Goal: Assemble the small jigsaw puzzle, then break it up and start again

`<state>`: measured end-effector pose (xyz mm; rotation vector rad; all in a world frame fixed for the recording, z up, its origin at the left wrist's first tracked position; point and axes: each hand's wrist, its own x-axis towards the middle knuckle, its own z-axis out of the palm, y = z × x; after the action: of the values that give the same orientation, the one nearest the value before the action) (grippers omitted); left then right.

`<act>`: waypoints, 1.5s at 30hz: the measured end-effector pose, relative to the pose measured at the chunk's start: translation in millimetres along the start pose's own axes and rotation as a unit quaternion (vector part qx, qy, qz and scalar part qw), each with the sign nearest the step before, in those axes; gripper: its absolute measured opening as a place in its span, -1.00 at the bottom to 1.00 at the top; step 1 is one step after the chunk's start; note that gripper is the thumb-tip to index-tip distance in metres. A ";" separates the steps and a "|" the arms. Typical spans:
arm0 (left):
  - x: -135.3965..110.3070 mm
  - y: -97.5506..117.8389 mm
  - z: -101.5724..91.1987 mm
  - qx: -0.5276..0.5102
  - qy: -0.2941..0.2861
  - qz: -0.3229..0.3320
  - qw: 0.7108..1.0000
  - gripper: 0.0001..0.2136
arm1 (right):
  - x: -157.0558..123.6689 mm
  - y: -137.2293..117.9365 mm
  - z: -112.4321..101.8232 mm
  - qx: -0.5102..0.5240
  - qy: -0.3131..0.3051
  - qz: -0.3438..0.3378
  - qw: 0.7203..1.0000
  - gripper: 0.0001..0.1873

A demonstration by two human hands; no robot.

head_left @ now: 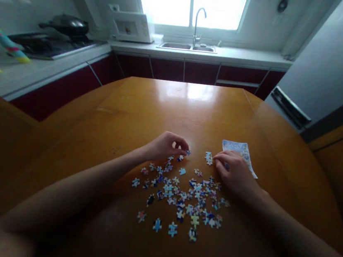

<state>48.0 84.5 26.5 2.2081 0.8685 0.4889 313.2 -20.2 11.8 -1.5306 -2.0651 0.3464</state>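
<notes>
On the glossy orange-brown wooden table [167,111], multicoloured jigsaw pieces [168,190] lie scattered near; beyond, at right, the right hand [235,170], grip unclear, borders a pale-blue joined cluster [208,157]; at left, the left hand [167,145] pinches a tiny bluish piece [188,152].

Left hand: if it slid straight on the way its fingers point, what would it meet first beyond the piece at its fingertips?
Most likely the small puzzle cluster just short of the right hand, though exact depth is hard to judge.
</notes>
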 end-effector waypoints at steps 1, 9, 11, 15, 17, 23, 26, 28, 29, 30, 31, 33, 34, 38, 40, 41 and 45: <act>6.4 1.5 5.9 -0.006 -0.012 0.009 1.000 -0.83 | 0.7 0.5 -0.2 -0.001 -0.001 0.003 1.000 -0.81; 45.1 -2.1 33.5 -0.041 -0.036 0.022 0.998 -0.83 | 1.4 0.2 -0.8 -0.021 -0.003 -0.017 1.000 -0.78; 46.9 -2.5 36.2 -0.064 -0.041 0.018 0.997 -0.84 | 1.1 0.6 1.2 -0.039 -0.011 -0.027 0.999 -0.76; 45.2 -3.8 42.7 -0.089 -0.031 0.032 0.995 -0.85 | 1.0 1.8 4.7 -0.063 -0.024 -0.031 0.997 -0.76; 44.4 -4.3 45.3 -0.077 -0.014 0.039 0.996 -0.85 | 1.0 2.0 5.1 -0.067 -0.025 -0.031 0.997 -0.77; 45.2 -2.8 43.9 -0.022 -0.007 0.072 0.997 -0.88 | 0.9 2.5 4.4 -0.071 -0.026 -0.035 0.997 -0.78; 44.9 -2.1 42.4 -0.002 -0.014 0.090 0.996 -0.89 | 0.5 3.8 5.7 -0.074 -0.025 -0.034 0.996 -0.78; 44.4 -2.3 42.2 0.004 -0.014 0.095 0.995 -0.89 | 0.4 4.2 6.6 -0.076 -0.026 -0.033 0.996 -0.78; 44.2 -2.5 42.3 0.005 -0.014 0.097 0.995 -0.89 | 0.4 4.1 6.8 -0.076 -0.026 -0.033 0.996 -0.77; 44.1 -2.8 42.4 0.005 -0.014 0.097 0.995 -0.89 | 0.5 3.7 6.8 -0.077 -0.026 -0.031 0.996 -0.77; 44.0 -3.1 42.6 0.004 -0.016 0.097 0.995 -0.89 | 0.6 3.1 6.7 -0.077 -0.027 -0.030 0.996 -0.77; 44.1 -3.6 42.9 0.000 -0.016 0.094 0.995 -0.89 | 1.0 1.7 6.1 -0.078 -0.027 -0.028 0.996 -0.77; 44.2 -3.8 43.0 -0.003 -0.015 0.092 0.996 -0.89 | 1.2 1.1 5.8 -0.079 -0.027 -0.027 0.996 -0.77; 43.8 -4.4 43.4 -0.016 0.002 0.091 0.996 -0.85 | 1.5 0.0 4.8 -0.082 -0.029 -0.027 0.996 -0.77; 43.1 -4.8 43.3 -0.015 -0.002 0.103 0.995 -0.84 | 1.3 0.2 4.5 -0.084 -0.029 -0.028 0.996 -0.77; 42.7 -5.0 43.2 -0.011 -0.008 0.111 0.994 -0.84 | 1.2 0.4 4.4 -0.085 -0.027 -0.029 0.996 -0.77; 41.5 -6.5 42.9 0.008 -0.019 0.127 0.992 -0.83 | 0.9 1.4 4.4 -0.089 -0.024 -0.036 0.995 -0.76</act>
<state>98.3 96.9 -3.8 2.3472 0.5747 0.5578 311.7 -18.4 7.7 -1.5579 -2.2331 0.1770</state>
